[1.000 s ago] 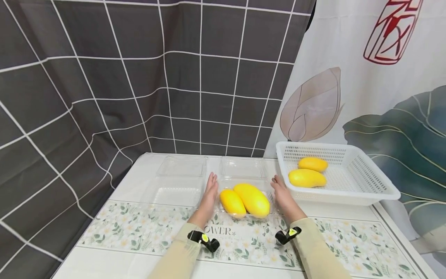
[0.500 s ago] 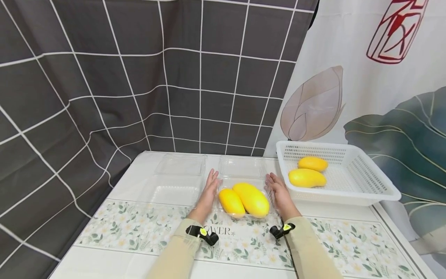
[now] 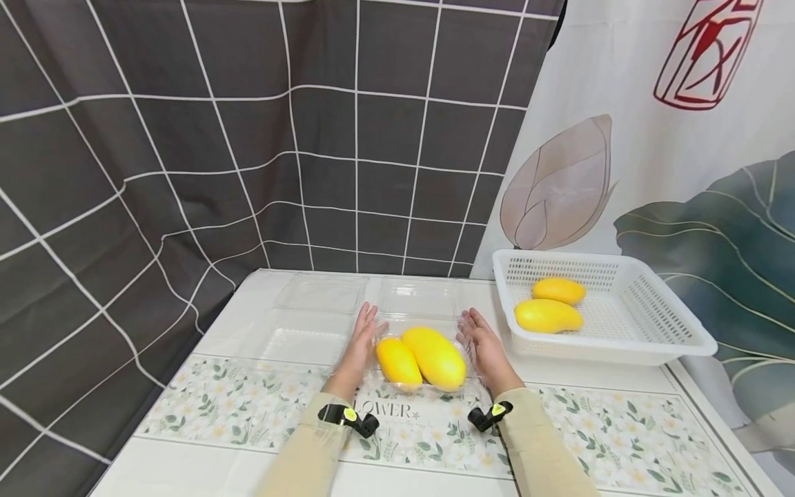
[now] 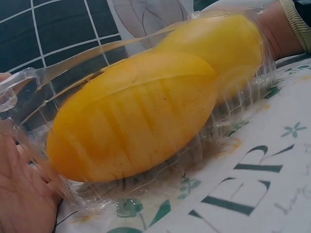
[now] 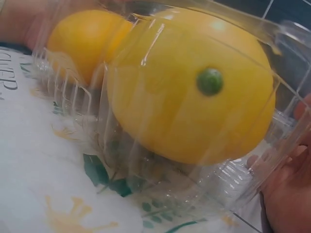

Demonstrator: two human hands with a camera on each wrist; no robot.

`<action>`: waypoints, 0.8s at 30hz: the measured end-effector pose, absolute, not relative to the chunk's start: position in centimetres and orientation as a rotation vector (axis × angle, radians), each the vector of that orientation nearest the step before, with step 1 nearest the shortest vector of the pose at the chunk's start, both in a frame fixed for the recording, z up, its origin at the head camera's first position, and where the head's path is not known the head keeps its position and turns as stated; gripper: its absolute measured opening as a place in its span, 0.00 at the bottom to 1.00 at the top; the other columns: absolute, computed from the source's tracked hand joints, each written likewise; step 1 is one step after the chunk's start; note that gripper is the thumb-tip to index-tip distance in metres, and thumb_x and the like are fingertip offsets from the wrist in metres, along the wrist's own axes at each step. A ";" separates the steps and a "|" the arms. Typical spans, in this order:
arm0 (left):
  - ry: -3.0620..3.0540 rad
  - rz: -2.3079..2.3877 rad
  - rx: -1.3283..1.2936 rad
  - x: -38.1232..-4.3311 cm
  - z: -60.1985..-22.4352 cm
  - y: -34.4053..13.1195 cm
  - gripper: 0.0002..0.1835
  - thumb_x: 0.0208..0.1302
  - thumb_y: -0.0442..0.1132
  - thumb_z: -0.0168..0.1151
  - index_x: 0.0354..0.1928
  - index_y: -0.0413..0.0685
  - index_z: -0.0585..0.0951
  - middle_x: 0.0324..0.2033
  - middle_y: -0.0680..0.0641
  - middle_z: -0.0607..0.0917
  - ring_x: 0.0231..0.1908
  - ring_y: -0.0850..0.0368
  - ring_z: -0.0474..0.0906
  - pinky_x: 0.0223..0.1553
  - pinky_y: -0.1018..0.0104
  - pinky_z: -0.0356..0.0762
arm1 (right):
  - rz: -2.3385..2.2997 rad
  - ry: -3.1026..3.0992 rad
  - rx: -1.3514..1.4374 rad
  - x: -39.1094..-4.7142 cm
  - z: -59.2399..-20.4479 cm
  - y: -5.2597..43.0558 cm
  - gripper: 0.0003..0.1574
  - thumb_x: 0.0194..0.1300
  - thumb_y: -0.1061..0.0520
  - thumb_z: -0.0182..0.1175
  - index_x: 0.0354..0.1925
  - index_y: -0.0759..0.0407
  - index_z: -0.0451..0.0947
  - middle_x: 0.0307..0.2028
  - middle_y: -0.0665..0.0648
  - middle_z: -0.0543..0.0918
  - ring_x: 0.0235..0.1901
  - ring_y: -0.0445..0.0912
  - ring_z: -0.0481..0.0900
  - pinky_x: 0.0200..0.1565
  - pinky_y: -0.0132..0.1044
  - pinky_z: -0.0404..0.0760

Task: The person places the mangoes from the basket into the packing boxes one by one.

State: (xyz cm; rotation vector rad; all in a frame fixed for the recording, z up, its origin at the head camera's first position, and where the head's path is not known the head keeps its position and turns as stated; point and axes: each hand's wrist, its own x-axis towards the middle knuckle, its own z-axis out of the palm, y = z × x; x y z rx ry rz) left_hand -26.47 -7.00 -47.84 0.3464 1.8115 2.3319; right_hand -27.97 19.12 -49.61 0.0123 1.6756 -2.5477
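Closest in were two pale sleeves (image 3: 304,452), each with a black wrist band (image 3: 348,416), reaching forward over the flower-printed surface (image 3: 180,469). Past them, the left hand (image 3: 357,348) and right hand (image 3: 489,352) stood at either side of a clear plastic box (image 5: 85,104), palms turned inward. Both had their fingers stretched out, not wrapped round anything; they seemed to touch the side walls, though the see-through plastic made exact contact hard to judge.

The box lay squarely between the hands, neither plainly closer to it. Opened out, it ran straight away from the person, much in line with the hands. Inside, a smaller mango (image 3: 399,364) sat by the left hand and a larger mango (image 3: 433,359) by the right, side by side, their long axes slanting from far left to near right. The box's lid (image 3: 419,300) lay open beyond the fingertips.

Left of the left hand, a second clear box (image 3: 304,343) also lay open. Beyond the right hand, a white basket (image 3: 602,352) held two more mangoes (image 3: 548,315). A dark gridded cloth (image 3: 397,131) hung behind.
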 end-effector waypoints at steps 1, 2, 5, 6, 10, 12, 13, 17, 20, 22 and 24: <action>1.820 2.325 0.349 -26.4 -47.8 -7.1 0.33 0.73 0.48 0.35 0.71 0.57 0.33 0.71 0.48 0.39 0.66 0.41 0.49 0.64 0.46 0.45 | -2.554 1.668 0.007 -28.0 -49.6 19.1 0.38 0.70 0.65 0.39 0.72 0.59 0.34 0.71 0.58 0.42 0.69 0.51 0.44 0.66 0.43 0.51; 1.829 2.320 0.349 -26.3 -47.7 -7.1 0.32 0.73 0.48 0.35 0.71 0.57 0.33 0.71 0.49 0.39 0.66 0.41 0.49 0.64 0.46 0.45 | -2.554 1.671 0.009 -28.0 -49.6 19.1 0.38 0.70 0.65 0.39 0.72 0.58 0.35 0.71 0.57 0.42 0.69 0.50 0.44 0.66 0.43 0.52; 1.855 2.312 0.348 -26.1 -47.6 -7.0 0.32 0.74 0.48 0.34 0.71 0.57 0.34 0.71 0.50 0.40 0.66 0.41 0.50 0.65 0.47 0.46 | -2.545 1.683 -0.010 -27.9 -49.6 19.1 0.38 0.70 0.66 0.37 0.72 0.57 0.35 0.71 0.55 0.42 0.69 0.50 0.44 0.66 0.44 0.51; 1.850 2.323 0.353 -26.1 -47.5 -7.0 0.32 0.74 0.47 0.34 0.71 0.57 0.34 0.71 0.50 0.40 0.66 0.41 0.50 0.65 0.46 0.46 | -2.541 1.695 -0.019 -27.9 -49.6 19.1 0.38 0.69 0.67 0.37 0.72 0.57 0.35 0.71 0.54 0.43 0.69 0.50 0.44 0.66 0.44 0.51; 1.863 2.353 0.391 -25.9 -47.5 -6.8 0.31 0.74 0.44 0.33 0.71 0.52 0.34 0.71 0.47 0.40 0.66 0.37 0.48 0.65 0.45 0.43 | -2.525 1.738 -0.059 -27.7 -49.6 19.3 0.39 0.67 0.69 0.33 0.72 0.56 0.37 0.71 0.53 0.44 0.69 0.50 0.44 0.65 0.47 0.53; 1.857 2.373 0.415 -25.9 -47.6 -6.8 0.30 0.74 0.42 0.32 0.71 0.52 0.34 0.71 0.47 0.40 0.66 0.37 0.47 0.65 0.44 0.41 | -2.537 1.748 -0.071 -27.7 -49.6 19.4 0.39 0.66 0.70 0.33 0.72 0.56 0.38 0.71 0.53 0.45 0.68 0.50 0.45 0.65 0.47 0.54; 1.861 2.374 0.423 -25.9 -47.6 -6.8 0.30 0.74 0.42 0.32 0.71 0.52 0.34 0.71 0.47 0.40 0.66 0.37 0.46 0.65 0.44 0.41 | -2.546 1.745 -0.075 -27.6 -49.6 19.4 0.39 0.66 0.70 0.33 0.72 0.55 0.38 0.71 0.54 0.45 0.68 0.50 0.46 0.65 0.47 0.54; 1.821 2.425 0.469 -26.0 -47.7 -6.7 0.31 0.74 0.40 0.32 0.71 0.51 0.33 0.71 0.47 0.39 0.66 0.36 0.44 0.65 0.43 0.38 | -2.618 1.699 -0.097 -27.6 -49.5 19.6 0.37 0.68 0.70 0.37 0.71 0.57 0.41 0.70 0.57 0.46 0.68 0.51 0.47 0.64 0.48 0.54; 1.810 2.461 0.493 -26.1 -47.7 -6.7 0.31 0.73 0.38 0.33 0.71 0.50 0.34 0.71 0.44 0.40 0.66 0.35 0.43 0.65 0.44 0.34 | -2.690 1.610 -0.130 -27.7 -49.5 19.7 0.34 0.70 0.68 0.38 0.71 0.61 0.42 0.70 0.60 0.47 0.68 0.53 0.46 0.65 0.50 0.51; 1.811 2.476 0.508 -26.1 -47.7 -6.7 0.31 0.73 0.38 0.32 0.71 0.49 0.34 0.71 0.43 0.40 0.66 0.35 0.43 0.65 0.45 0.32 | -2.725 1.556 -0.162 -27.7 -49.4 19.8 0.31 0.72 0.65 0.37 0.70 0.63 0.42 0.69 0.62 0.47 0.68 0.54 0.45 0.66 0.51 0.48; 1.819 2.479 0.512 -26.1 -47.8 -6.7 0.31 0.72 0.38 0.32 0.71 0.50 0.34 0.71 0.43 0.41 0.66 0.35 0.43 0.65 0.45 0.32 | -2.739 1.515 -0.189 -27.6 -49.3 19.9 0.31 0.74 0.62 0.35 0.70 0.65 0.41 0.69 0.63 0.46 0.68 0.54 0.44 0.66 0.51 0.46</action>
